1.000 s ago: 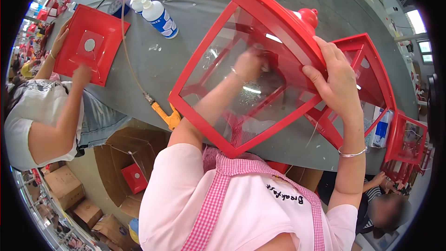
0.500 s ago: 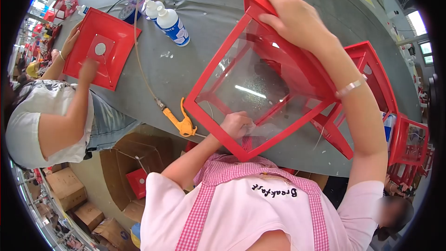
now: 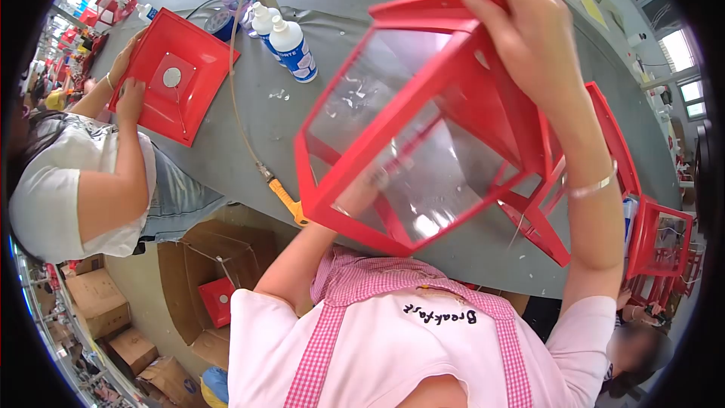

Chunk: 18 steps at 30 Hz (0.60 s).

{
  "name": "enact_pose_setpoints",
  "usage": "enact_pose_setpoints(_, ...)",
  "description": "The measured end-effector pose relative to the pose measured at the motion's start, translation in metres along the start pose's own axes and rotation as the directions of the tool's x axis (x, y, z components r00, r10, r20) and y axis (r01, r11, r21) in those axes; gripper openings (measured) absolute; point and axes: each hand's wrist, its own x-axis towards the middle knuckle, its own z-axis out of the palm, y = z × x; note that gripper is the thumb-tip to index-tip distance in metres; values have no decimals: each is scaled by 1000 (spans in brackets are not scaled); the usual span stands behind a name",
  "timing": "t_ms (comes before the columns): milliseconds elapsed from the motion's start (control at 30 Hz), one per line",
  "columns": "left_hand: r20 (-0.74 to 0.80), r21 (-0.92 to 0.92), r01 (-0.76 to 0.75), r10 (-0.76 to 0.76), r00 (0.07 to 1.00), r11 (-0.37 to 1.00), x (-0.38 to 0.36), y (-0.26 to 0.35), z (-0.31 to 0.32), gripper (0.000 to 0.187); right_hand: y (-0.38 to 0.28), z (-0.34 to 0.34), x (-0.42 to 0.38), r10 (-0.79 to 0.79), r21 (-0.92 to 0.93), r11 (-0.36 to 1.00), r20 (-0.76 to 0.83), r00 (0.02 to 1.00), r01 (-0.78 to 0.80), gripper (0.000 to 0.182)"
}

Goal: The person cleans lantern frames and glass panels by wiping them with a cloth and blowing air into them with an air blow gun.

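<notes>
"Position of the red, clear-paneled lantern frame (image 3: 387, 130)?"

"Tilted over the grey surface (image 3: 204, 170), your right hand (image 3: 529, 45) clamped on its upper edge."

"And your left hand (image 3: 361, 187)?"

"You have it low, seen through the clear panels; I can't tell whether it's open or closed."

"Nearby?"

"Your yellow air gun (image 3: 283, 198), beside the frame's lower left corner."

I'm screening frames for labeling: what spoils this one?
All in the head view: fisheye bending with black corners; white glare on the transparent panels of the red angular frame; the right hand slightly motion-blurred; the left hand, behind a panel, smeared.
</notes>
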Motion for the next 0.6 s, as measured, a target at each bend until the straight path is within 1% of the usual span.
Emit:
enact_pose_setpoints(33,-8,7,-6,6,1000,1000,9,-8,-10,19,-2,-8,-14,-7,-1,1000,-10,1000,7,8)
enact_pose_setpoints(67,42,214,-22,14,999,976,19,-20,-21,17,1,-11,-31,65,83,995,-123,990,-55,6)
enact_pose_setpoints(100,90,411,-41,5,996,911,23,-28,-26,15,6,-11,-48,143,176,979,-224,964,-104,7)
enact_pose_setpoints(133,80,415,-37,3,997,909,22,-35,-21,15,16,-8,-67,198,250,958,-218,956,-141,8)
enact_pose_setpoints(167,15,444,-2,-5,1000,896,20,-47,-12,12,25,-3,-87,251,322,930,-208,945,-176,11)
enact_pose_setpoints(233,-116,493,76,-21,993,866,19,-69,2,7,29,8,-128,288,222,944,-191,939,-244,12)
enact_pose_setpoints(267,-124,495,82,-23,992,865,18,-73,6,7,36,10,-148,281,225,945,-192,940,-237,12)
enact_pose_setpoints(333,-152,511,23,64,986,859,16,-75,20,8,52,9,-174,351,308,911,-228,908,-275,16)
enact_pose_setpoints(367,-161,519,-7,106,981,855,16,-73,25,9,52,6,-172,350,309,911,-222,910,-275,16)
enact_pose_setpoints(467,-138,524,-37,128,982,851,48,-72,34,12,37,-6,-149,392,182,909,-69,917,-375,25)
enact_pose_setpoints(500,-130,524,-52,140,982,850,66,-72,38,13,35,-6,-137,393,178,909,-67,917,-377,25)
enact_pose_setpoints(567,-188,470,-71,179,966,880,113,-77,60,20,35,-2,-108,317,-34,948,116,941,-316,31)
enact_pose_setpoints(600,-268,404,-169,293,918,899,138,-70,63,19,36,2,-100,288,-135,955,213,934,-264,34)
